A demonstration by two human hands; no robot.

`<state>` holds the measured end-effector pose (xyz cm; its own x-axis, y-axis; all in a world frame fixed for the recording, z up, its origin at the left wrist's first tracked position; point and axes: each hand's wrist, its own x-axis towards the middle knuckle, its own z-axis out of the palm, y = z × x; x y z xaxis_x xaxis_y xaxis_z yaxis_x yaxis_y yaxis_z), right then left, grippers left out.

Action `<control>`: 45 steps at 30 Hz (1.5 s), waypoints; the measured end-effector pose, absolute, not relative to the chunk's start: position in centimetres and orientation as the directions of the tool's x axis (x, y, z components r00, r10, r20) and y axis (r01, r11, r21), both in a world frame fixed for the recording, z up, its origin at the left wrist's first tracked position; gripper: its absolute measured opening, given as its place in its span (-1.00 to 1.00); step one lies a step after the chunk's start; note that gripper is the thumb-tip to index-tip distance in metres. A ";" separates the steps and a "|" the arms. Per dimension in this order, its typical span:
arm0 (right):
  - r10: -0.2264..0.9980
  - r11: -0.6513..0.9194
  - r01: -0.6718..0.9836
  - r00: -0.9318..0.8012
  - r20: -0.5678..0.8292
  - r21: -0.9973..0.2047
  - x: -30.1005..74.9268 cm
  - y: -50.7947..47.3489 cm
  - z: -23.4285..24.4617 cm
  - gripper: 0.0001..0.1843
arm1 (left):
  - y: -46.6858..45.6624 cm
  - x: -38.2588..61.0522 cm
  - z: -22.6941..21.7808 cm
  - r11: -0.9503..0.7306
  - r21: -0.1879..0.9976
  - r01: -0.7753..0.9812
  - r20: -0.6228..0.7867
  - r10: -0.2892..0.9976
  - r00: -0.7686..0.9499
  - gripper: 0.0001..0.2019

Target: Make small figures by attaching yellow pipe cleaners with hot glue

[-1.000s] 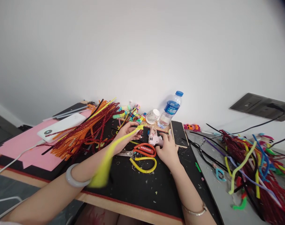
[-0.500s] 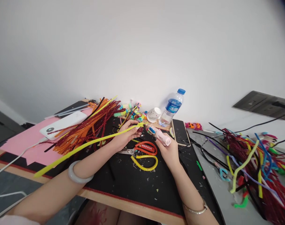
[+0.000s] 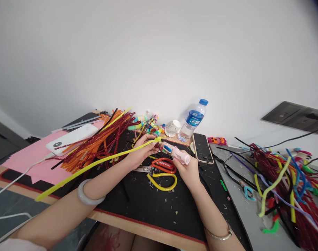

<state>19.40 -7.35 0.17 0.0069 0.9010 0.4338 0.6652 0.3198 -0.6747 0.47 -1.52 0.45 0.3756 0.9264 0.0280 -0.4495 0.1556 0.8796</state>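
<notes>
My left hand point(image 3: 141, 152) is closed on one end of a long yellow pipe cleaner point(image 3: 96, 164), which trails out to the lower left past my wrist. A small dark red piece sits at my fingertips. My right hand point(image 3: 188, 168) grips a pink glue gun point(image 3: 176, 153) lifted off the black mat point(image 3: 153, 205), its tip pointing at the pipe cleaner's held end. Orange-handled scissors point(image 3: 161, 165) and a yellow loop point(image 3: 162, 181) lie on the mat just below both hands.
A heap of orange and red pipe cleaners point(image 3: 96, 143) lies at the left beside a white power bank point(image 3: 72, 138). A water bottle point(image 3: 192, 121), paper cup point(image 3: 172, 128) and phone point(image 3: 202, 147) stand behind. More coloured pipe cleaners point(image 3: 284, 181) cover the grey board at the right.
My right hand picked the glue gun up off the mat and brought its tip toward my left hand. The yellow pipe cleaner swung from blurred motion to a steady line.
</notes>
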 end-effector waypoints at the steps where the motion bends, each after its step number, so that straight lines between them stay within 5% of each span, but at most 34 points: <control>1: 0.902 0.318 0.664 0.008 0.432 -0.676 19.4 -7.3 0.2 -0.87 | -1.5 0.5 0.4 0.154 0.881 -0.447 0.026 0.928 0.372 -0.72; 36: 0.898 0.284 0.703 0.042 0.437 -0.652 19.5 -7.4 0.2 -0.85 | -1.4 0.4 -0.1 0.137 0.867 -0.479 0.069 0.919 0.388 -0.78; 45: 0.909 0.094 0.880 0.115 0.402 -0.466 20.0 -7.1 0.6 -0.79 | -1.3 0.6 0.3 0.110 0.878 -0.465 0.042 0.952 0.304 -0.73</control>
<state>19.99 -7.12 0.63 0.1151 0.9086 0.4015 0.8797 0.0945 -0.4660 0.61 -1.29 0.28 0.3044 0.9516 0.0415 -0.4649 0.1104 0.8785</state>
